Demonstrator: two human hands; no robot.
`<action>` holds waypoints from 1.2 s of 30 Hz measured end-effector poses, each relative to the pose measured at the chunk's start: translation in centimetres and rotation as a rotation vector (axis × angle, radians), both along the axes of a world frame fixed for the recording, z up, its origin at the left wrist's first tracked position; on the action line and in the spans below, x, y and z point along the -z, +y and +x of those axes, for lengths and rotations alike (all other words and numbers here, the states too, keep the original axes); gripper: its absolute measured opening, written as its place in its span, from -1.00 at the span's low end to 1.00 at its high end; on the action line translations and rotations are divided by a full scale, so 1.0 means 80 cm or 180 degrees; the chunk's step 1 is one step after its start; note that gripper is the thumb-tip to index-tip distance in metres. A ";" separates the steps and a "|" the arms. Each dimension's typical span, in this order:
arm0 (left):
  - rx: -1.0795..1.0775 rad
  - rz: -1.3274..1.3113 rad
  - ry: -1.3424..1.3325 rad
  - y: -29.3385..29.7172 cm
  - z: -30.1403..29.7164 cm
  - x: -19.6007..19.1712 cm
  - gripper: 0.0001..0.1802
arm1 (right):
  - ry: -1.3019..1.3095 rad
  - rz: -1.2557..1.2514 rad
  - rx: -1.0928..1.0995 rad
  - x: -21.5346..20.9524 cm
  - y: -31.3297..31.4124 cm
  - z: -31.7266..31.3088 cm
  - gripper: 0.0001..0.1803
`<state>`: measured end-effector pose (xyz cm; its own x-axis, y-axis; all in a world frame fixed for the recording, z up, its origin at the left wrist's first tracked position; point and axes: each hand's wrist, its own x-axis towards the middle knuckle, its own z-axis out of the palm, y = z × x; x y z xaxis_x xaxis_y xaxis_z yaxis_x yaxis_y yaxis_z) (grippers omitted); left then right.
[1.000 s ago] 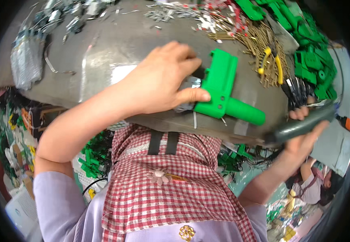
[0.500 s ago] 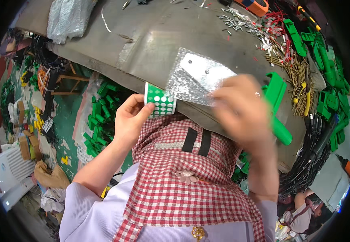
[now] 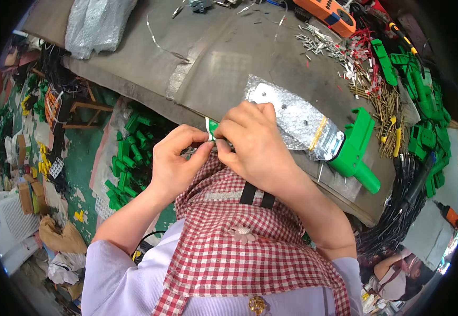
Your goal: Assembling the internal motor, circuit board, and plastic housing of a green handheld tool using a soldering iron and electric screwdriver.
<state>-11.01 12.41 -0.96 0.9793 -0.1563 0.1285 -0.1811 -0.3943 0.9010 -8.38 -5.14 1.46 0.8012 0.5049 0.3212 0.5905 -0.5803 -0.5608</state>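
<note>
With the green-and-white sheet [image 3: 212, 127] pinched in the fingertips of both your left hand [image 3: 180, 158] and your right hand [image 3: 252, 142], just by the near edge of the table [image 3: 221, 87], steady it with the left and work the right gently, avoiding creases.

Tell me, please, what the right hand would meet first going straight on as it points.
The right hand would likely meet the green-and-white sheet, then the left hand, though depth is unclear.
</note>
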 end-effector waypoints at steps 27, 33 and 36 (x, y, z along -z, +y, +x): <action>0.2111 0.1555 -0.1840 -0.157 0.082 -0.059 -0.46 | 0.0323 -0.0156 0.2012 -0.071 -0.304 0.056 -0.79; 0.2210 0.1425 -0.1565 -0.160 0.094 -0.055 -0.61 | 0.1215 0.0164 0.1852 -0.038 -0.263 0.185 -0.71; 0.2359 0.0874 -0.0317 -0.160 0.115 -0.069 -0.73 | 0.1113 -0.0200 0.1806 -0.016 -0.255 0.186 -0.75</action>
<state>-1.80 -0.40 4.54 0.5940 -0.8012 0.0723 -0.5576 -0.3453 0.7549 6.49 -25.51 2.75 0.9996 -0.0160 -0.0219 -0.0261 -0.7852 -0.6187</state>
